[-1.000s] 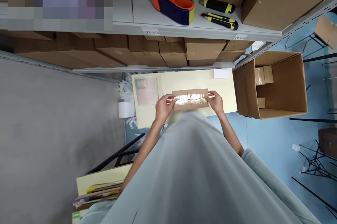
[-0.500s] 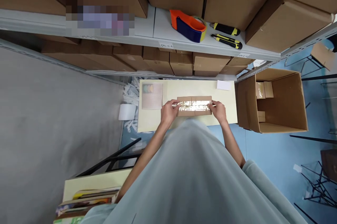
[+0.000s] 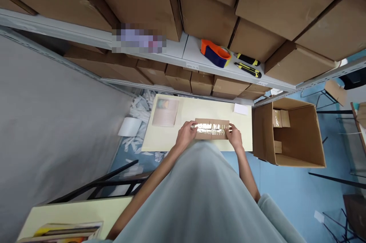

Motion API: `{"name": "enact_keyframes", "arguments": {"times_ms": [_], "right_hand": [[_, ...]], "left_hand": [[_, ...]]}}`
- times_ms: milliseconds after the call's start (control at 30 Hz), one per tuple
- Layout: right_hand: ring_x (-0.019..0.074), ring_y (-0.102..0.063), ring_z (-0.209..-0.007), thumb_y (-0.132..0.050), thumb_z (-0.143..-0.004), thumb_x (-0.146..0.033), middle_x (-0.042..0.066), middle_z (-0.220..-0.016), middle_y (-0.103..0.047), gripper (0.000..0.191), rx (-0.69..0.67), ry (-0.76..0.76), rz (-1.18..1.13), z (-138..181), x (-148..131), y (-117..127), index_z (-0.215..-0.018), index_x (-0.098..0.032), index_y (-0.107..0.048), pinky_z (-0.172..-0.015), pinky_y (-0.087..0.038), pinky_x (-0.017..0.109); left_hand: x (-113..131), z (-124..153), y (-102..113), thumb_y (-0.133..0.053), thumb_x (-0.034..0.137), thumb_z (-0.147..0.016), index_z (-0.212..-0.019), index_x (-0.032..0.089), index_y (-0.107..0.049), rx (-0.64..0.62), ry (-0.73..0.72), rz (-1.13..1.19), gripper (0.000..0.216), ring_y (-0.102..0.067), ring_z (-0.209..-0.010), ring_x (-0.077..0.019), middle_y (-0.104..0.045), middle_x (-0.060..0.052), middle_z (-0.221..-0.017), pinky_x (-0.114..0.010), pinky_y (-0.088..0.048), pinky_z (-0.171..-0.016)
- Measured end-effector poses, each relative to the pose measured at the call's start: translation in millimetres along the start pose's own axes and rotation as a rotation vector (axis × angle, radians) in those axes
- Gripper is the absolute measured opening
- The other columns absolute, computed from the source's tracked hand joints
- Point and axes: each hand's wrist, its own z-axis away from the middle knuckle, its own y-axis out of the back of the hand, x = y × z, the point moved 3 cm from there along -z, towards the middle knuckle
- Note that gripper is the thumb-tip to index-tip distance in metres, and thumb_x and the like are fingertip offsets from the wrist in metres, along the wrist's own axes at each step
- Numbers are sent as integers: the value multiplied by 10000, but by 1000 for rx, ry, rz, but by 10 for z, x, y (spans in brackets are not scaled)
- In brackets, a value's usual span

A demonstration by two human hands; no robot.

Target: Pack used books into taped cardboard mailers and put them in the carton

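A small brown cardboard box (image 3: 212,136) lies near the front edge of the pale yellow table (image 3: 171,144), close to my body. Shiny clear packing tape (image 3: 211,128) runs along its top. My left hand (image 3: 185,135) grips the box's left end, thumb and fingers closed on it. At the opposite end my right hand (image 3: 234,136) pinches the box's edge. Left of the hands a printed sheet in a plastic cover (image 3: 164,115) lies flat, and a small white stack of paper (image 3: 240,109) sits at the back right of the table.
A large open carton (image 3: 303,136) with several small boxes inside stands right of the table. On the shelf (image 3: 194,47) above are an orange-and-blue tape dispenser (image 3: 215,53) and two utility knives (image 3: 247,64). A white roll (image 3: 129,127) and paper scraps lie at left.
The view has tilted and shifted, so table, box and hands appear lower in the picture. Both hands keep hold of the box's ends.
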Motion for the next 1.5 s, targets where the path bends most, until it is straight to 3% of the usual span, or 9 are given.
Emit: {"name": "enact_keyframes", "arguments": {"times_ms": [267,500,700,900,1033,1133,1233,1367,1500], "right_hand": [[340,-779,-1175,-572,-1030,-383,219,-1377,-756,521,168,146,-38,73,-113,193,-1464,-112,-670,-981,-638,466],[321,-776,-1141,-579,-1030,-468,210,-1361,-764,501,292,373,-116,-14,-580,580,-1394,-155,-724,-931,-660,454],[322,-752,-1225,-596,-1054,-465,180,-1334,-783,455,414,600,-58,-206,-1274,999,-1378,-180,-741,-1075,-602,465],[338,-675,-1372,-587,-1063,-346,212,-1441,-729,466,494,782,73,-566,-2207,1385,-1466,-129,-669,-1199,-506,466],[341,-628,-1407,-576,-1065,-266,244,-1496,-679,482,462,717,317,-970,-2843,1500,-1512,-88,-597,-1204,-469,459],[321,-660,-1349,-608,-1024,-181,255,-1429,-715,422,366,574,461,-1249,-3132,1460,-1433,-77,-623,-1150,-484,420],[300,-724,-1235,-637,-925,-46,263,-1286,-775,411,323,516,481,-1403,-3240,1348,-1335,-48,-659,-1091,-503,387],[323,-736,-1242,-594,-881,33,321,-1278,-762,484,320,508,462,-1437,-3198,1263,-1364,16,-625,-1128,-488,421],[305,-718,-1289,-529,-994,-83,281,-1368,-739,448,301,560,404,-1290,-2964,1194,-1436,-31,-579,-1141,-498,402]], "left_hand": [[78,-22,183,-601,338,-952,-1194,266,-773,107,-84,73,305,-772,-1038,-256,-745,-75,-1282,-398,-642,-954],[667,-185,523,-579,366,-991,-1209,269,-759,258,-313,186,299,-754,-1137,-254,-756,-68,-1288,-395,-637,-991],[1351,-445,848,-576,332,-1005,-1191,267,-759,362,-449,259,269,-744,-1191,-257,-773,-65,-1287,-401,-594,-1082],[1946,-771,1099,-597,268,-987,-1144,256,-757,453,-524,312,225,-750,-1174,-265,-784,-80,-1250,-399,-588,-1078],[2200,-916,1147,-605,227,-972,-1123,251,-756,481,-517,347,215,-758,-1142,-265,-789,-85,-1229,-409,-595,-1069],[2240,-931,1130,-600,220,-973,-1136,249,-757,491,-518,368,227,-767,-1123,-258,-786,-87,-1233,-407,-612,-1043],[2141,-918,1107,-592,221,-973,-1134,241,-763,497,-524,387,236,-770,-1132,-255,-789,-90,-1214,-413,-624,-1039],[1890,-943,1099,-605,230,-961,-1121,225,-774,485,-453,411,233,-786,-1081,-249,-795,-100,-1185,-433,-650,-1016],[1602,-926,1051,-644,242,-940,-1156,193,-747,445,-320,529,244,-800,-1088,-259,-803,-134,-1216,-457,-666,-1010]]}}
